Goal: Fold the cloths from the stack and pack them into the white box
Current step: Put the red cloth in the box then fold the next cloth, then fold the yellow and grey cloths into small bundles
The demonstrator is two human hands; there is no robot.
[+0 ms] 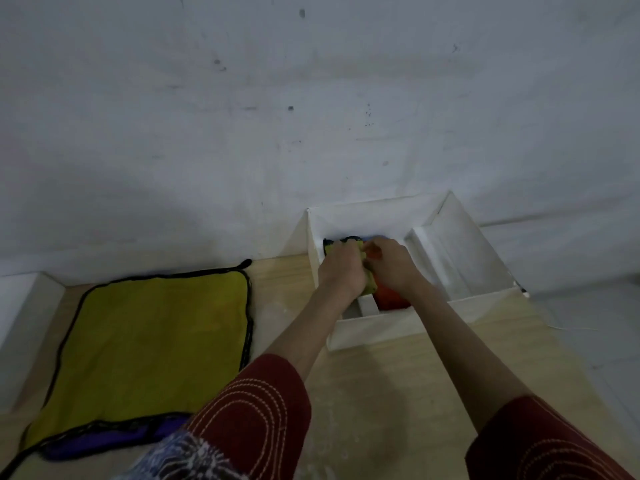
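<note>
Folded yellow cloth (370, 288) is gripped by left hand (341, 268) and right hand (391, 265), squeezed between them inside the white box (374, 328).

Both my arms stretched forward, forearms bare, angling in toward each other. My left hand (341, 268): back up, knuckles pointing away from me, fingers curled down, gripping folded cloth (370, 289). My right hand (391, 265): just beside left, back up too, fingers bent over same cloth, holding it. Can't tell whether hands touch. Wrists roughly in line with forearms. Most fingertips hidden beneath hands. Dark red sleeves (256, 410) with pale stitched curves end near elbows on both arms.
</note>
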